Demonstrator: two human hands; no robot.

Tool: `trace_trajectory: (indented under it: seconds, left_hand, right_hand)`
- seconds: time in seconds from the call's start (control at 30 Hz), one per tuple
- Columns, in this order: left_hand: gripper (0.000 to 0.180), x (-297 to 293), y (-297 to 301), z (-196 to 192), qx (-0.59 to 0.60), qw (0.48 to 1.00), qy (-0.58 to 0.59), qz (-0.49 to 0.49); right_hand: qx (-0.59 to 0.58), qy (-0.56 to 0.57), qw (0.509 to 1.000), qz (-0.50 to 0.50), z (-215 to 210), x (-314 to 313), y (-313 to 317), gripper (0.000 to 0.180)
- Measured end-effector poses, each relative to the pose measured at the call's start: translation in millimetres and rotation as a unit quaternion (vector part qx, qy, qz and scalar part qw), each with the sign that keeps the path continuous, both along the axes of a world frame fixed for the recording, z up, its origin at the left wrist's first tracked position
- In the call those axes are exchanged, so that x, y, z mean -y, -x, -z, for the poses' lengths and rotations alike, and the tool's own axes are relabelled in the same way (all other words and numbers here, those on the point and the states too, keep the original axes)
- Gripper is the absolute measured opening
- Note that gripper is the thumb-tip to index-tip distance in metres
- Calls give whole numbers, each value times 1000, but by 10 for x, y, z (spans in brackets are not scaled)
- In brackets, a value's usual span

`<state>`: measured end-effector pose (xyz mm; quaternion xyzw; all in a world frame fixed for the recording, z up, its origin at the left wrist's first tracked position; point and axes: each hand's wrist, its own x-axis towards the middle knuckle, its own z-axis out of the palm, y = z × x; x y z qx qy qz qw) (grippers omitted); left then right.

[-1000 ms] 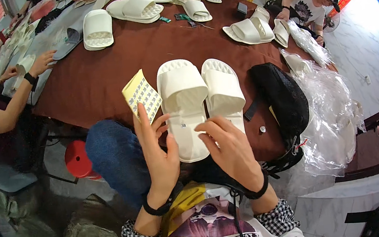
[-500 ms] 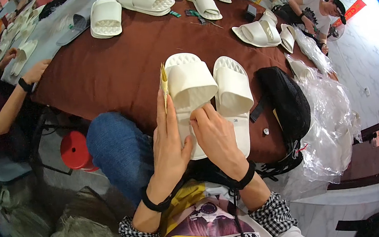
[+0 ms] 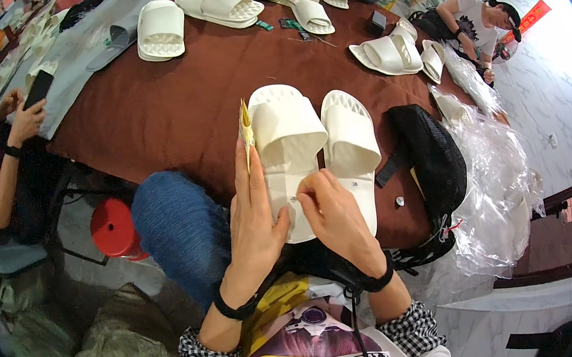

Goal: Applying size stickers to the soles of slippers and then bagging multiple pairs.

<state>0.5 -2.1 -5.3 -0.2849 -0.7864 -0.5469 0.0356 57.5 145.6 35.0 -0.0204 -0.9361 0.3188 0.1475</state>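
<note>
My left hand (image 3: 246,215), fingers extended, holds a folded yellow sheet (image 3: 245,123) edge-on between them, beside a white slipper (image 3: 287,132). My right hand (image 3: 336,204) curls over its footbed; whether it pinches anything, I cannot tell. A second slipper (image 3: 351,145) lies just right, both on the brown-covered bench (image 3: 171,114).

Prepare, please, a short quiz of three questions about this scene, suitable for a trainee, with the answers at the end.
1. Which hand of the person holds the yellow sheet?
2. Choose: the right hand is over which part of the left slipper in the near pair? (a) toe end (b) heel half (c) underside
3. True or false: the black bag lies to the left of this slipper.

Key: 1. The left hand. 2. b. 3. False; the black bag lies to its right.
</note>
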Motion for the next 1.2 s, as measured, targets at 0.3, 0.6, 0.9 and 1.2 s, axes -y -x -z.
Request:
trace_trajectory:
  seconds: [0.3,0.6,0.9,1.2]
  left_hand:
    - [109,-48,8,35,0,1000,11,-29]
    - [106,-62,-40,3,6,999,18,-34]
    - [101,-64,-52,-10,14,999,17,-36]
    - [103,-71,-61,-27,30,999,18,-34]
  right_hand:
    - [-27,-40,964,262,-71,-982,-828,8]
    - [8,-36,957,286,219,-1353,-1195,9]
    - [29,-169,940,294,289,-1229,-1052,15]
    - [18,-89,947,308,269,-1226,-1045,22]
